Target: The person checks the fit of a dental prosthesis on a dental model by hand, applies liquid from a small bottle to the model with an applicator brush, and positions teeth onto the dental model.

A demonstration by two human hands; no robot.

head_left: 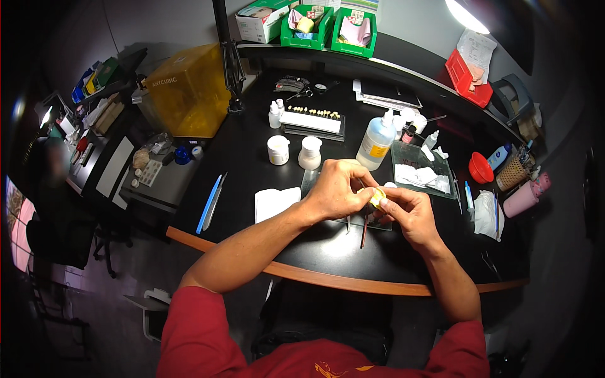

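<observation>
Both of my hands meet above a dark glass slab (309, 181) near the table's front. Bent in a pinch, my left hand (340, 189) grips the left side of a small yellow piece (378, 198); its exact kind is too small to make out. The thumb and fingers of my right hand (413, 217) close on its other side. Below them a thin reddish-brown handle (364, 233) and a slim metal tool (348, 224) point toward the table edge, their far ends hidden by my hands. A folded white cloth (277, 203) lies left of my left wrist.
Behind my hands stand two white jars (278, 150), a large clear bottle (376, 142) and a tooth shade tray (313, 123). Blue and grey tweezers (211, 203) lie at left. At right are a glass plate with tissues (422, 177), a red bowl (481, 167) and a pink bottle (528, 194).
</observation>
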